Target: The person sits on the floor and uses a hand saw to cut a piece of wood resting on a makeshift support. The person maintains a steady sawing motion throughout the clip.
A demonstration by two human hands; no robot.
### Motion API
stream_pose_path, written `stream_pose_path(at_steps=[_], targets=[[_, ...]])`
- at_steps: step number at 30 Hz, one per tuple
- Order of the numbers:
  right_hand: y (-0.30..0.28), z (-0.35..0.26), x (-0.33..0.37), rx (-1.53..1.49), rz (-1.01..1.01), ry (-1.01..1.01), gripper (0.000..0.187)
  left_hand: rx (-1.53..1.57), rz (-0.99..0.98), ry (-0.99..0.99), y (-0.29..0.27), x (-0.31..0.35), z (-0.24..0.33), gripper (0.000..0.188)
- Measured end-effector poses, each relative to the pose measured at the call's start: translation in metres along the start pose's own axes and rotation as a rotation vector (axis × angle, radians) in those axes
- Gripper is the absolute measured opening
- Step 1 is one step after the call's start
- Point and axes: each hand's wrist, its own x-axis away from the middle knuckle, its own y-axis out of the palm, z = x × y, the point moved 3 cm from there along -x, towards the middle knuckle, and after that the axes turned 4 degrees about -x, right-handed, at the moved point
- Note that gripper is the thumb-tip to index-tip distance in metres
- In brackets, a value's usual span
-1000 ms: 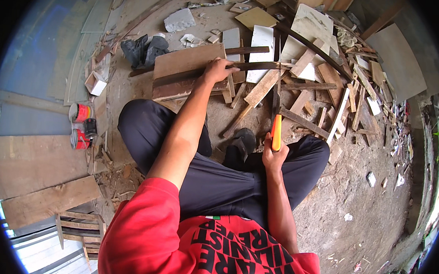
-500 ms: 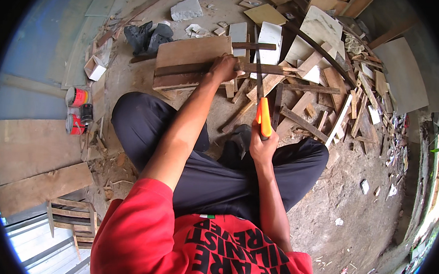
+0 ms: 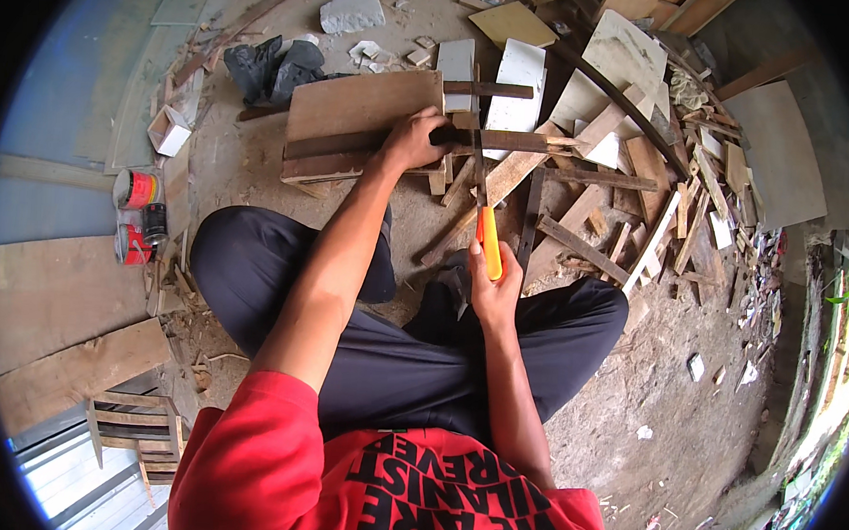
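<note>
My right hand (image 3: 496, 284) is closed round the orange and yellow handle of a handsaw (image 3: 490, 242). Its narrow blade points away from me and crosses a dark wooden strip (image 3: 514, 141), just right of my left hand (image 3: 416, 139). That hand presses the strip down on a low wooden box (image 3: 364, 102), fingers curled over the wood. The strip's right end juts past the box edge, its tip pale and splintered. Whether the blade has cut into the wood I cannot tell. Behind it, a shorter dark strip (image 3: 499, 89) also sticks out rightward.
Scrap boards and sticks (image 3: 590, 221) lie heaped on the right. A black plastic bag (image 3: 273, 68) sits behind the box, near a pale stone block (image 3: 352, 11). Red cans (image 3: 137, 189) stand on the left beside a small white box (image 3: 169, 131). My crossed legs (image 3: 410, 360) fill the near middle.
The saw has come a little toward me and to the left, with its handle turned. My left hand still holds the strip. The whole view has shifted slightly.
</note>
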Motion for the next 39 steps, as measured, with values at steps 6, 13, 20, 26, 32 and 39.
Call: stream_pose_path(at_steps=[6,13,20,26,32,39], targets=[[0.000,-0.006,-0.012,0.029,0.086,0.024,0.036,-0.067,0.116,-0.045,0.001,0.006,0.008,0.042],[0.020,-0.017,-0.020,0.170,0.122,-0.101,0.040,-0.242,0.175,-0.439,0.008,-0.009,0.019,0.034],[0.027,-0.027,-0.021,0.225,0.116,-0.089,0.041,-0.311,0.328,-0.439,0.015,-0.010,0.025,0.029],[0.013,-0.018,0.042,0.208,0.013,0.019,0.029,-0.379,0.329,-0.450,0.020,-0.007,0.015,0.028],[0.001,-0.010,0.049,0.219,0.020,-0.010,0.023,-0.352,0.354,-0.418,0.019,-0.007,0.017,0.023],[0.051,-0.016,-0.077,0.261,0.085,-0.179,0.018,-0.337,0.388,-0.441,0.020,-0.010,0.018,0.021]])
